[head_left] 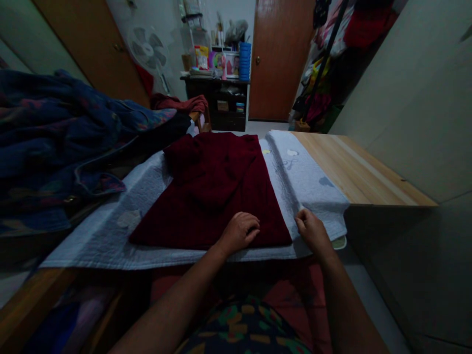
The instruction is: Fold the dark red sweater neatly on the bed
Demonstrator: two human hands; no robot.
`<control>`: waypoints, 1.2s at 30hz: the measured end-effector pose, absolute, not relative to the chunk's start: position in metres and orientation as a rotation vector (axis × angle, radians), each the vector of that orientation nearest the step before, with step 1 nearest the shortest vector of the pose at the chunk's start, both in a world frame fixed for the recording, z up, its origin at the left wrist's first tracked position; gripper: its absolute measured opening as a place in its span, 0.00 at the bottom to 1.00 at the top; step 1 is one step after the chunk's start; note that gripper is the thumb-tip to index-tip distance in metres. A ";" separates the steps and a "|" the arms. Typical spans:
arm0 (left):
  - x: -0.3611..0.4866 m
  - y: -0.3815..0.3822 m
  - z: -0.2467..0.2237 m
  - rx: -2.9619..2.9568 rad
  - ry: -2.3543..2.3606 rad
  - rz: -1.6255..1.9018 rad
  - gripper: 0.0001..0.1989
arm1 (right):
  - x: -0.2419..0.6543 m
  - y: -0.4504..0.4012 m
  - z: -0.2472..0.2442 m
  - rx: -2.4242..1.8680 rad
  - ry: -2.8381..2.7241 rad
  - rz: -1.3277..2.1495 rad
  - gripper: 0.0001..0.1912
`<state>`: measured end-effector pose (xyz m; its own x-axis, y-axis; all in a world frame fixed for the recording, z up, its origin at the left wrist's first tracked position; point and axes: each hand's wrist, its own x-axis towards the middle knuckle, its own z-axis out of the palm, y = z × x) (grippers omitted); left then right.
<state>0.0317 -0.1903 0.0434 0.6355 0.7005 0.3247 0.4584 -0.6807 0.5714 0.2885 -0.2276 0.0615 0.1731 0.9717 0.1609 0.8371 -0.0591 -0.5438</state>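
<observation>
One maroon garment (pixel 217 196) spread forward-left from nearer left hand (pixel 240 232), loosely curled, grip unclear; pinches pale quilt (pixel 313 183) with right hand (pixel 311 227).

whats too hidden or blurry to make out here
Head view, left hand: palm hidden by its own back.
Head view, right hand: its curled fingers hide how they meet the pale cloth.
Head view, dark red garment: underside hidden by its top layer.
Head view, blue patterned clothing: cut off by the left edge.
Head view, yellow-and-red packet: lettering too small.
</observation>
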 end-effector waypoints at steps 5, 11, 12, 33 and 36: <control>0.032 -0.192 0.045 2.449 0.966 0.695 0.03 | 0.280 -0.234 0.061 -1.710 -1.901 0.281 0.20; 0.031 -0.194 0.046 2.457 0.972 0.662 0.05 | 0.263 -0.234 0.056 -1.668 -2.047 0.498 0.03; 0.031 -0.194 0.046 2.462 0.974 0.659 0.05 | 0.261 -0.233 0.054 -1.673 -2.063 0.500 0.02; 0.028 -0.201 0.053 2.539 0.934 0.604 0.19 | 0.258 -0.238 0.058 -1.947 -1.678 0.693 0.14; 0.030 -0.208 0.059 2.571 0.982 0.564 0.26 | 0.256 -0.236 0.057 -1.903 -1.590 0.876 0.24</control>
